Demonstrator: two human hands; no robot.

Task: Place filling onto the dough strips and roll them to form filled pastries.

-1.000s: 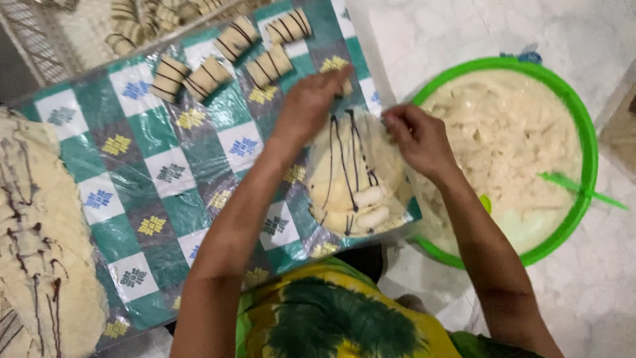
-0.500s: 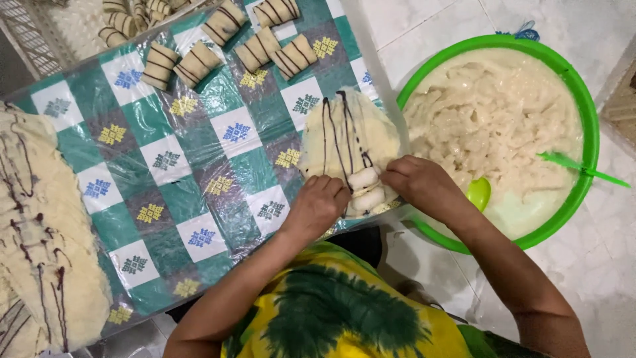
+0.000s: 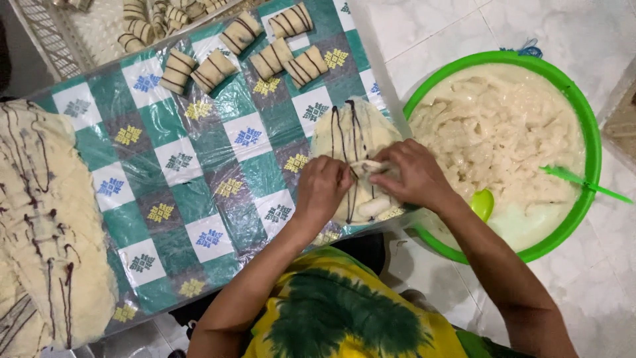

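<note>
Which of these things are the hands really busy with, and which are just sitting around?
In hand: left hand and right hand folding the striped wrapper.

Lying about: green basin, finished rolls, wrapper stack, white basket, checked cloth.

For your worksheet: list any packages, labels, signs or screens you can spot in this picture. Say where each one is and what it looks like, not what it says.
None: no package, label, sign or screen shows.
Nearest to print is the patterned cloth under clear plastic on the board: green, white and grey squares with small blue, yellow and grey motifs, no writing.
</note>
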